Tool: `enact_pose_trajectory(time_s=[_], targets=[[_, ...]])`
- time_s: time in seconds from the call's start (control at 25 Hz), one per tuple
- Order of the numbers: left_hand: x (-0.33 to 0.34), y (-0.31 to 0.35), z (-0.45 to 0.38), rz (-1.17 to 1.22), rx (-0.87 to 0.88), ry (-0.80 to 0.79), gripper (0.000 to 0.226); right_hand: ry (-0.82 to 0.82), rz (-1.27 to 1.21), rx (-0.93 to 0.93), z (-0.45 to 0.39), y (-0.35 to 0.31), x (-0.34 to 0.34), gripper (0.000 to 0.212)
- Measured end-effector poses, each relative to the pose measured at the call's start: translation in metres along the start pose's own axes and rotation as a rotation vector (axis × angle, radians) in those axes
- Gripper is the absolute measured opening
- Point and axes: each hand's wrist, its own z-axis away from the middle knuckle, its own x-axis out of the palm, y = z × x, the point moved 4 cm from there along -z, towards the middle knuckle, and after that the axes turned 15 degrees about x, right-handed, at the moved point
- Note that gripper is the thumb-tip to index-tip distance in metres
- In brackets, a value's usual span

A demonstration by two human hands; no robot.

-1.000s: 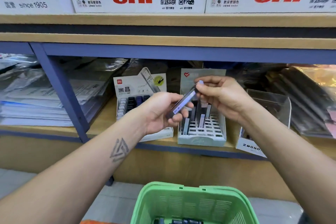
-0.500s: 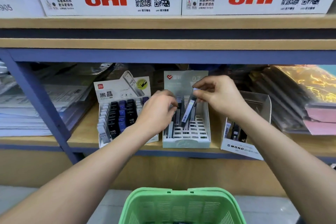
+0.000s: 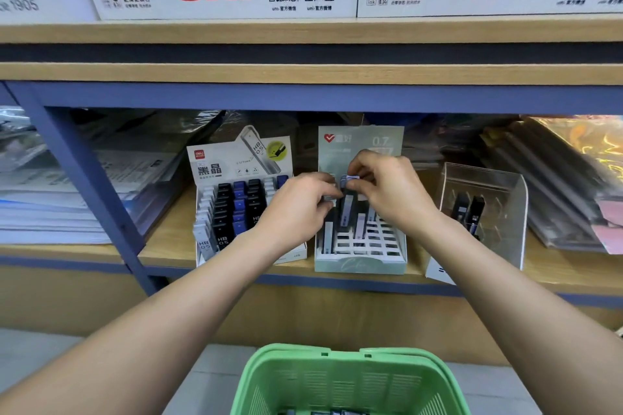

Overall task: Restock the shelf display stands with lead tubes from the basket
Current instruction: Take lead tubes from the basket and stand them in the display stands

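The pale green 0.7 display stand (image 3: 360,263) sits on the lower shelf with a few lead tubes in its white slots. My right hand (image 3: 391,190) pinches the blue cap of a dark lead tube (image 3: 347,210), which stands upright in a back slot of the stand. From the left, the curled fingers of my left hand (image 3: 296,209) close against the same tube. The green basket (image 3: 347,377) is below and near me, and a few more tubes show at its bottom edge.
A white HB 0.5 stand (image 3: 232,162), full of black, blue and white tubes, stands just to the left. A clear acrylic stand (image 3: 485,185) with two dark tubes is on the right. Wrapped paper stacks fill both shelf ends, and a blue upright post (image 3: 91,185) rises at the left.
Both hands carried the tube from mid-air in front of the shelf into the green stand and turned it upright. The view has moved closer to the shelf.
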Motion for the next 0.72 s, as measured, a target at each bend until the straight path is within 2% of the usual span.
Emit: enact_pose_trajectory(time_s=[0.24,0.52,0.72], targets=[[0.004,-0.008,0.005,-0.053,0.017,-0.078,0.032,0.001,0.053,-0.033,-0.002,0.001,0.005,0.004],[0.007,-0.011,0.006,-0.06,0.02,-0.079,0.036,0.004,0.209,-0.043,0.001,0.005,0.013,0.026],[0.002,-0.008,0.007,-0.051,0.037,-0.057,0.04,-0.023,0.215,-0.034,0.005,0.005,0.015,0.035]])
